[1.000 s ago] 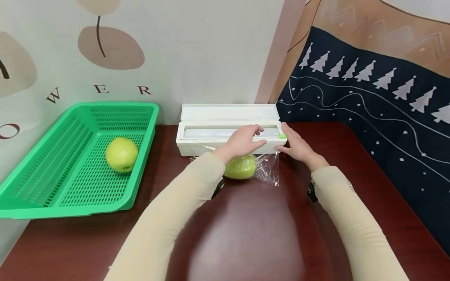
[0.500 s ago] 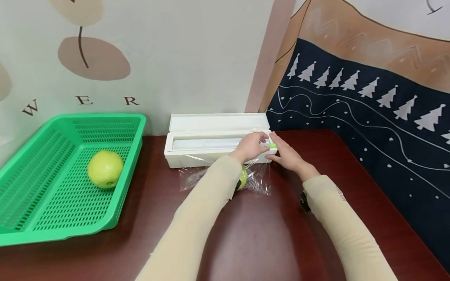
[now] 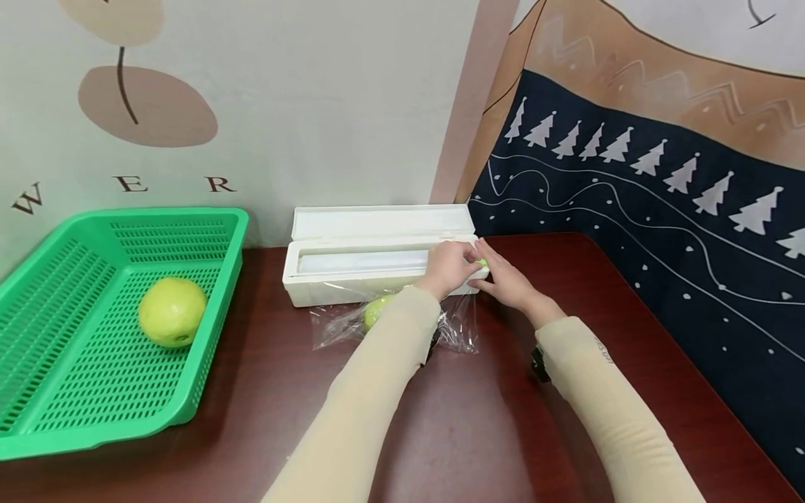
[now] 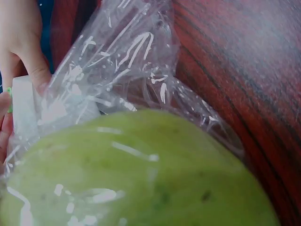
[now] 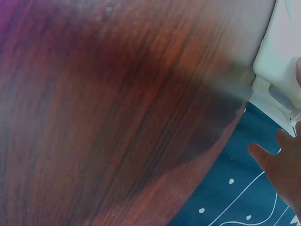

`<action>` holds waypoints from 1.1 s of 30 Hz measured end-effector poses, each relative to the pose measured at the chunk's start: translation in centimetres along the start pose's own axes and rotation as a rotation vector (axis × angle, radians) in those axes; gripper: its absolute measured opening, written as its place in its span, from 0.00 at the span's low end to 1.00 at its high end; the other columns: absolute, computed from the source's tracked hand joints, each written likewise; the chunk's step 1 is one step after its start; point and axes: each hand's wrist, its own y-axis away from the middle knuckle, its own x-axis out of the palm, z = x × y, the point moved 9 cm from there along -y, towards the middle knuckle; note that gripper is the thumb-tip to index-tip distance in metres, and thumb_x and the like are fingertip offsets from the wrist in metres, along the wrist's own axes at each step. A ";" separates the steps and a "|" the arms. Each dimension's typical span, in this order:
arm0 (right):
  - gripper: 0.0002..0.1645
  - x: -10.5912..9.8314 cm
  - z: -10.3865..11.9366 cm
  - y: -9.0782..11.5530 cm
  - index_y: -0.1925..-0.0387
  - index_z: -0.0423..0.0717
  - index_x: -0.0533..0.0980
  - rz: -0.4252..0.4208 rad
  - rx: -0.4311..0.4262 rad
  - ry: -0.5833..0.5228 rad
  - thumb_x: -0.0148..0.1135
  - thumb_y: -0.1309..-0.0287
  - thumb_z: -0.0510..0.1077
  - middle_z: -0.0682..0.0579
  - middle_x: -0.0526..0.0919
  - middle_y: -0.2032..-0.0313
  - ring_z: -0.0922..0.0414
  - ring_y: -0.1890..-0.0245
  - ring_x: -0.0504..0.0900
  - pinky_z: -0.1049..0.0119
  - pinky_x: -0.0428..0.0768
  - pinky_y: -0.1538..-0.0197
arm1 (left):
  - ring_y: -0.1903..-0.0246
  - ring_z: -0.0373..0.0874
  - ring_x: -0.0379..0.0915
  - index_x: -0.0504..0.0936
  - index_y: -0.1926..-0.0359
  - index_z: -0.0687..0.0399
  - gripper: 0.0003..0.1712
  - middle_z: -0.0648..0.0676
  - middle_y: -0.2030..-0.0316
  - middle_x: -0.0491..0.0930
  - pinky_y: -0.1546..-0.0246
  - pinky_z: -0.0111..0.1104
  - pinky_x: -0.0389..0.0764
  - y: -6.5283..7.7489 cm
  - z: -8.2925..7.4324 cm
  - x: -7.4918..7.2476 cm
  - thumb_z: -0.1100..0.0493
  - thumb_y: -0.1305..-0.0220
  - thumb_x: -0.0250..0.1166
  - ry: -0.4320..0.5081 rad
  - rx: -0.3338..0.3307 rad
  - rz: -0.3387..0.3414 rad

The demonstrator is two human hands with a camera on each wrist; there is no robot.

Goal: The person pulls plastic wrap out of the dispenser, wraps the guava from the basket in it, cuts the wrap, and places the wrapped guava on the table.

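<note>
A long white cling film dispenser (image 3: 323, 293) stands with its lid (image 3: 383, 222) raised, showing the film roll (image 3: 361, 262) inside. My left hand (image 3: 448, 267) reaches over the dispenser's right end, finger and thumb pinching the small green slide cutter (image 3: 482, 263). At that end my right hand (image 3: 511, 285) rests fingers straight along the side, thumb at the front. Clear film (image 3: 462, 332) hangs from the dispenser's front over a smooth green fruit (image 3: 377, 311), partly hidden by my left forearm. In the left wrist view the film clings to the fruit (image 4: 141, 174) in creases.
A green plastic basket (image 3: 216, 335) stands on the left, holding one yellow-green fruit (image 3: 172, 312). The dark red wooden table (image 3: 478, 440) reaches back to a printed wall cloth (image 3: 352, 105); a dark blue cloth (image 3: 635, 195) hangs along the right.
My left hand has moved right along the dispenser to the green cutter, its fingers closing together. The right hand stays at the dispenser's end. The head view has shifted, moving the scene left.
</note>
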 end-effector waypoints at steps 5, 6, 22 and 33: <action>0.51 0.0 -0.2 -0.2 0.27 0.44 0.43 0.010 0.031 0.030 0.62 0.42 0.48 0.42 0.42 0.27 0.43 0.28 0.48 0.46 0.56 0.31 | 0.52 0.42 0.76 0.85 0.58 0.43 0.11 0.41 0.60 0.85 0.50 0.36 0.71 0.1 -0.1 -0.3 0.49 0.39 0.63 -0.029 0.002 -0.002; 0.51 0.0 -0.2 -0.2 0.27 0.45 0.43 0.009 0.034 0.035 0.62 0.42 0.49 0.42 0.42 0.27 0.43 0.28 0.48 0.46 0.56 0.31 | 0.52 0.42 0.76 0.85 0.58 0.43 0.11 0.41 0.60 0.85 0.50 0.37 0.71 0.2 -0.1 -0.4 0.49 0.39 0.63 -0.030 0.004 -0.002; 0.50 0.2 -0.3 0.0 0.27 0.44 0.43 -0.001 0.039 0.056 0.60 0.41 0.50 0.42 0.44 0.27 0.43 0.29 0.51 0.45 0.59 0.32 | 0.52 0.42 0.77 0.86 0.60 0.46 0.09 0.45 0.61 0.86 0.46 0.39 0.70 0.5 0.4 -0.8 0.53 0.40 0.64 0.027 0.052 0.018; 0.50 0.1 -0.2 0.1 0.27 0.44 0.43 0.000 0.048 0.069 0.60 0.41 0.50 0.42 0.44 0.27 0.43 0.29 0.51 0.44 0.59 0.33 | 0.53 0.44 0.76 0.86 0.60 0.49 0.09 0.47 0.62 0.86 0.45 0.38 0.69 0.6 0.3 -0.8 0.54 0.40 0.64 0.039 0.089 0.008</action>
